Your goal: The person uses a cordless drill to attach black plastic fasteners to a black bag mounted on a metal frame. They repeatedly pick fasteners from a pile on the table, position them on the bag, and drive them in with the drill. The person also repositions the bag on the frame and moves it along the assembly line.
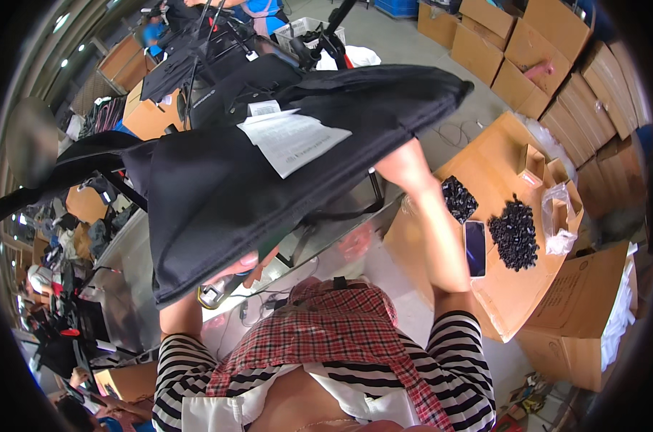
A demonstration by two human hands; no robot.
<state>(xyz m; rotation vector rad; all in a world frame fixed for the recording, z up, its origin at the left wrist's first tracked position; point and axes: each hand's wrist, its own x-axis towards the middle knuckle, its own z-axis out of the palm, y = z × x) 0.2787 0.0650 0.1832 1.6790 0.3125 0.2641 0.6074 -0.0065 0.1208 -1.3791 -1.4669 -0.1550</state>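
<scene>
A large black fabric piece (pixel 218 209) with a stiff, seamed edge hangs tilted in front of me, held up between both hands. It could be a bag or a cover; its kind is not plain. White printed labels (pixel 297 144) stick out from its upper face. My left hand (pixel 241 266) grips the near lower edge, its thumb and fingertips partly showing beneath the fabric. At the right end of the edge, my right hand (pixel 404 167) holds the piece from below, with its fingers hidden behind the cloth. A black strap (pixel 348 210) hangs under the piece.
To my right, a cardboard-topped surface (pixel 441 259) carries a phone (pixel 475 248), heaps of small black parts (pixel 513 234) and small open boxes (pixel 532 165). Large cartons (pixel 528 65) stand behind it. A metal table (pixel 128 252) lies left. Co-workers in blue (pixel 265 14) are farther off.
</scene>
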